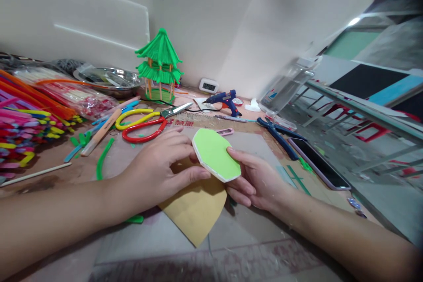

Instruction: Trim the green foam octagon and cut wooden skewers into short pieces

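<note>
A light green octagonal board (218, 154) with a white edge is held tilted between my two hands. My right hand (256, 174) grips its right side, thumb on the green face and fingers underneath. At the left edge, my left hand (168, 158) has its thumb along the lower rim and its fingertips at the side, partly hidden by the board. Beneath lies a piece of brown paper or card (194, 213) with a pointed corner. Behind the left hand are red-and-yellow-handled scissors (145, 125). A green pagoda model (160, 66) stands farther back.
Bundled coloured pipe cleaners (36, 128) and a metal bowl (112, 81) crowd the left. A blue glue gun (223, 100) and small digital clock (209, 85) sit at the back. Blue-handled pliers (277, 136) and a phone (319, 163) lie near the right table edge.
</note>
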The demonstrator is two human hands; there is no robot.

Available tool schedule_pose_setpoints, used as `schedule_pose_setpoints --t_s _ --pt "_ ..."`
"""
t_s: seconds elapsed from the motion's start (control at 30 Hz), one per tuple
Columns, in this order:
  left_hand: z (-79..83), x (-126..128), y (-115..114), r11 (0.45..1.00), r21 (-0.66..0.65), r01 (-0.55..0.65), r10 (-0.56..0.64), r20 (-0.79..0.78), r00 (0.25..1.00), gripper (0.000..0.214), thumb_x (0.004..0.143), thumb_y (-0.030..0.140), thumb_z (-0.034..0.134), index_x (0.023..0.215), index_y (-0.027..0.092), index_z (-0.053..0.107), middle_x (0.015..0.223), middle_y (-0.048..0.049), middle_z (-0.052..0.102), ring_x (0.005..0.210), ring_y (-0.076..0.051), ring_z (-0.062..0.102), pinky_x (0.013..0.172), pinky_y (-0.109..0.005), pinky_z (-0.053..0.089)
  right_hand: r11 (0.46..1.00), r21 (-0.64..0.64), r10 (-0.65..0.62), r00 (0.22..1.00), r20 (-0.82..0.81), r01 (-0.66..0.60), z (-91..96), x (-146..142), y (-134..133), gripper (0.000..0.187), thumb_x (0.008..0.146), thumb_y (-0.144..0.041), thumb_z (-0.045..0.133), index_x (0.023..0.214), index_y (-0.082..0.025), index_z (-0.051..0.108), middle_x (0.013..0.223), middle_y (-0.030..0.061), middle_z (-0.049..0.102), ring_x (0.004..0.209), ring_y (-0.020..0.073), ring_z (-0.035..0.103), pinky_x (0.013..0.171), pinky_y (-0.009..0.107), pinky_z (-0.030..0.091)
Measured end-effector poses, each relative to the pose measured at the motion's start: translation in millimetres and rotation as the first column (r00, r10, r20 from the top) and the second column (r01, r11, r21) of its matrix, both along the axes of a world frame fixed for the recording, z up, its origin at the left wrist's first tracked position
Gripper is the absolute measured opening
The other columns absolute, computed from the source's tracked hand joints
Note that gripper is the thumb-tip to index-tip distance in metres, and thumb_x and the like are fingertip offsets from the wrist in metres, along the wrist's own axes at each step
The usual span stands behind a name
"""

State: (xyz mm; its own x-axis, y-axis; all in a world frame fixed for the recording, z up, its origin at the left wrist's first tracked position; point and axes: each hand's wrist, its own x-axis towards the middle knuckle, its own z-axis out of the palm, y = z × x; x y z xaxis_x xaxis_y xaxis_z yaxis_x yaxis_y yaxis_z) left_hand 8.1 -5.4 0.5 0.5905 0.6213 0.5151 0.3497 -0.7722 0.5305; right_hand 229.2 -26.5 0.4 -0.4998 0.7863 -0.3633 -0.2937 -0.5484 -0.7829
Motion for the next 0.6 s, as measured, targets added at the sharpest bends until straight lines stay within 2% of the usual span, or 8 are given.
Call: schedule_pose_setpoints --t_s 0.13,0.3,0.37,0.43,0.5,0.57,0.6 --pt "1.8 -0.8 -1.0 0.999 -0.041 0.02 -0.019 0.02 1.0 0.022 0.092 0.037 0.053 0.092 0.021 0.068 0.094 -0.0024 0.067 0.095 -0.02 0.056 0.091 -0.035 0.039 1.0 0.007 0.017 1.0 0.009 -0.017 0.8 0.2 1.2 0.034 0.089 -0.041 0.048 0.07 -0.015 0.058 0.03 -0.0067 0.041 0.024 0.0072 0.028 0.031 0.018 0.036" --pt "5.6 -0.1 -4.8 0.99 -0.141 -0.032 0.044 0.086 0.995 0.035 0.098 0.031 0.037 0.077 0.017 0.061 0.078 -0.0025 0.061 0.082 -0.018 0.055 0.08 -0.031 0.044 0.998 0.06 0.035 0.999 0.04 -0.037 0.9 -0.8 -0.4 0.032 0.089 -0.042 0.051 0.071 -0.016 0.054 0.033 -0.0076 0.042 0.025 0.0064 0.029 0.033 0.018 0.037" --pt "6.9 0.3 -5.9 0.99 -0.137 -0.038 0.051 0.099 0.994 0.035 0.098 0.033 0.037 0.077 0.017 0.061 0.079 -0.0025 0.06 0.081 -0.018 0.056 0.076 -0.03 0.044 0.993 0.107 0.041 0.998 0.043 -0.046 -1.3 -1.8 -1.7 0.031 0.09 -0.042 0.051 0.073 -0.017 0.052 0.034 -0.0082 0.044 0.026 0.006 0.028 0.033 0.018 0.037" --pt "7.6 0.8 -6.5 0.994 -0.102 -0.042 0.051 0.087 0.995 0.029 0.094 0.037 0.046 0.08 0.018 0.062 0.081 -0.0024 0.061 0.084 -0.018 0.057 0.077 -0.03 0.045 0.985 0.159 0.056 0.997 0.055 -0.064 -3.8 -2.3 -2.7 0.029 0.089 -0.044 0.053 0.079 -0.017 0.051 0.037 -0.0093 0.046 0.026 0.0055 0.028 0.033 0.018 0.038" --pt "7.4 1.2 -6.6 0.996 -0.055 -0.071 0.074 0.061 0.995 0.025 0.089 0.04 0.055 0.081 0.018 0.063 0.082 -0.0029 0.062 0.087 -0.02 0.057 0.08 -0.031 0.044 0.97 0.237 0.03 0.993 0.114 -0.057 -4.9 -1.4 -2.8 0.03 0.087 -0.048 0.056 0.082 -0.019 0.05 0.042 -0.0092 0.049 0.027 0.0056 0.033 0.033 0.018 0.037" --pt "6.9 1.0 -6.1 0.995 -0.001 -0.097 0.097 0.047 0.994 0.023 0.088 0.038 0.058 0.08 0.018 0.062 0.08 -0.0032 0.062 0.086 -0.02 0.057 0.08 -0.033 0.044 0.927 0.375 -0.076 0.971 0.227 -0.015 -3.5 1.3 -1.9 0.031 0.083 -0.048 0.062 0.079 -0.019 0.05 0.047 -0.008 0.052 0.033 0.0066 0.044 0.036 0.018 0.038" --pt "6.7 0.6 -5.7 0.995 0.023 -0.096 0.095 0.044 0.994 0.021 0.088 0.036 0.058 0.078 0.018 0.062 0.079 -0.003 0.062 0.084 -0.02 0.057 0.078 -0.033 0.044 0.885 0.465 -0.15 0.946 0.287 0.0 -2.1 3.0 -1.2 0.03 0.081 -0.046 0.066 0.078 -0.019 0.052 0.05 -0.0068 0.054 0.038 0.0073 0.049 0.039 0.018 0.04"
